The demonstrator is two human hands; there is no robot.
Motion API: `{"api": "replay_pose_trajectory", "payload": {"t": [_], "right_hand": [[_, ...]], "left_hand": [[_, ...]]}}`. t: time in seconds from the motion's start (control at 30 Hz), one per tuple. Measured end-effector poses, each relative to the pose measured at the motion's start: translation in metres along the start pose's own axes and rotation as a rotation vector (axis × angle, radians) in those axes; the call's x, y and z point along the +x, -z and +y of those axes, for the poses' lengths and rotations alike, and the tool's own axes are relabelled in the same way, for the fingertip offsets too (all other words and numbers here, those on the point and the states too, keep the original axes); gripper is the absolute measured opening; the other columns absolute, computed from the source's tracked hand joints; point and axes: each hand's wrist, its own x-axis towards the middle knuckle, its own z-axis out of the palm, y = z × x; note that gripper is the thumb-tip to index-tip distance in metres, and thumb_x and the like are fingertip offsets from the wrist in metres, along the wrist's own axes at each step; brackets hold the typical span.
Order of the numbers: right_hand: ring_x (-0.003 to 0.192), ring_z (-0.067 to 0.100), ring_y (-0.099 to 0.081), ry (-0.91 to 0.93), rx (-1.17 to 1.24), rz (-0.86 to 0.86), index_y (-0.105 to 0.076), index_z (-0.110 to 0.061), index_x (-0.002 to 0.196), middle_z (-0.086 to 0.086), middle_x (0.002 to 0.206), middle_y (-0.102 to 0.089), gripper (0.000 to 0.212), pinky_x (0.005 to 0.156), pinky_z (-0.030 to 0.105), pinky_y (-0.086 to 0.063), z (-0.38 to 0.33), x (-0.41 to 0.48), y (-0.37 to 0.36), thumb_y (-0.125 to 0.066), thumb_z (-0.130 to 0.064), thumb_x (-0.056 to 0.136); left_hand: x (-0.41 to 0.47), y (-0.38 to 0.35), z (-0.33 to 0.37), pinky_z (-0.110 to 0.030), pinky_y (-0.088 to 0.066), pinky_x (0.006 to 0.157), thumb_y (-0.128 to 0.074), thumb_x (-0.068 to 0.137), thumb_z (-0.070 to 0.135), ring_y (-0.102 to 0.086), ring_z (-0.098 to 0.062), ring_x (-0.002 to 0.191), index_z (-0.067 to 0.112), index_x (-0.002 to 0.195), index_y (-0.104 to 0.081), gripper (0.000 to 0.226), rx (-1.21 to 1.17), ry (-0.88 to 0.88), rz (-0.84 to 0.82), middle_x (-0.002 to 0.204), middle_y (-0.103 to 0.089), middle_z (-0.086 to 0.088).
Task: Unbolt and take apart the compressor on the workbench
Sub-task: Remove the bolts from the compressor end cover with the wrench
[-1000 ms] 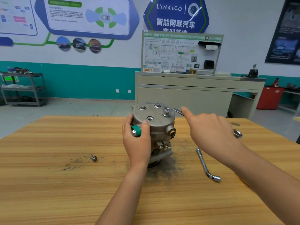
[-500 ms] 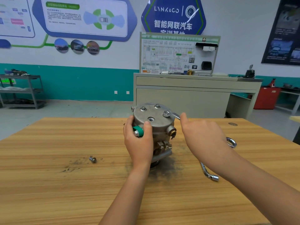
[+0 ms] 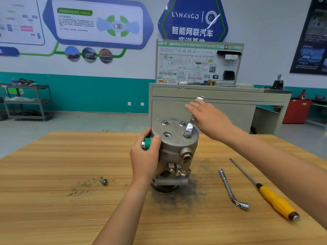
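Note:
The grey metal compressor (image 3: 174, 145) stands upright on the wooden workbench (image 3: 70, 200), bolts showing on its top face. My left hand (image 3: 146, 156) grips its left side, thumb and fingers round the green-capped port (image 3: 147, 143). A shiny wrench (image 3: 189, 127) sits on the top right bolt, its handle pointing up and away. My right hand (image 3: 210, 119) lies against the wrench handle with fingers stretched out; the handle's far end (image 3: 200, 98) shows above the fingers.
A loose bolt (image 3: 103, 181) lies left of the compressor amid dark grime. An L-shaped socket wrench (image 3: 231, 190) and a yellow-handled screwdriver (image 3: 272, 197) lie to the right. A beige cabinet (image 3: 212, 106) stands behind the bench.
The wrench handle has swung from pointing right to pointing away from me, with my right hand following it. The left hand keeps its hold. The screwdriver has come into view.

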Motion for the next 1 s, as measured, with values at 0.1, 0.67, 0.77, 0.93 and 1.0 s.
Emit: {"api": "replay_pose_trajectory", "payload": {"t": [0.1, 0.67, 0.77, 0.93, 1.0], "right_hand": [[0.136, 0.022, -0.029, 0.165, 0.053, -0.003, -0.035, -0.007, 0.140, 0.009, 0.147, -0.034, 0.041, 0.108, 0.036, -0.028, -0.012, 0.031, 0.002, -0.035, -0.019, 0.100], [0.052, 0.015, -0.036, -0.284, -0.029, -0.143, -0.023, -0.034, 0.140, -0.004, 0.059, -0.034, 0.050, 0.042, 0.027, -0.021, -0.044, -0.091, 0.057, -0.036, -0.015, 0.096], [0.046, 0.013, -0.026, -0.277, -0.124, -0.143, -0.019, -0.029, 0.142, -0.004, 0.056, -0.031, 0.056, 0.040, 0.027, -0.017, -0.049, -0.090, 0.057, -0.038, -0.009, 0.092], [0.050, 0.016, -0.024, -0.187, -0.236, -0.161, -0.008, -0.014, 0.147, -0.002, 0.057, -0.023, 0.068, 0.040, 0.027, -0.015, -0.063, -0.087, 0.063, -0.039, -0.002, 0.088], [0.048, 0.016, -0.021, -0.178, -0.246, -0.170, -0.007, -0.011, 0.147, -0.002, 0.057, -0.023, 0.068, 0.040, 0.027, -0.015, -0.066, -0.087, 0.066, -0.039, -0.001, 0.088]], "left_hand": [[0.003, 0.003, 0.001, -0.018, -0.049, 0.082, -0.056, 0.089, 0.019, -0.057, 0.004, 0.098, 0.026, 0.113, -0.060, 0.025, -0.005, -0.006, -0.011, 0.105, -0.061, 0.016], [-0.011, -0.003, -0.005, -0.014, -0.048, 0.082, -0.058, 0.090, 0.018, -0.058, -0.010, 0.107, 0.013, 0.124, -0.060, 0.034, 0.047, -0.075, 0.125, 0.115, -0.064, 0.001], [-0.011, -0.003, -0.005, -0.015, -0.047, 0.086, -0.058, 0.090, 0.018, -0.057, -0.011, 0.109, 0.011, 0.124, -0.060, 0.035, 0.055, -0.067, 0.139, 0.117, -0.064, 0.000], [-0.016, -0.005, -0.004, -0.025, -0.047, 0.094, -0.058, 0.090, 0.020, -0.057, -0.013, 0.112, 0.009, 0.126, -0.059, 0.038, 0.068, -0.086, 0.178, 0.121, -0.063, -0.003], [-0.020, -0.006, -0.004, -0.016, -0.046, 0.090, -0.057, 0.090, 0.022, -0.055, -0.012, 0.113, 0.009, 0.128, -0.057, 0.041, 0.071, -0.102, 0.188, 0.124, -0.061, -0.002]]}}
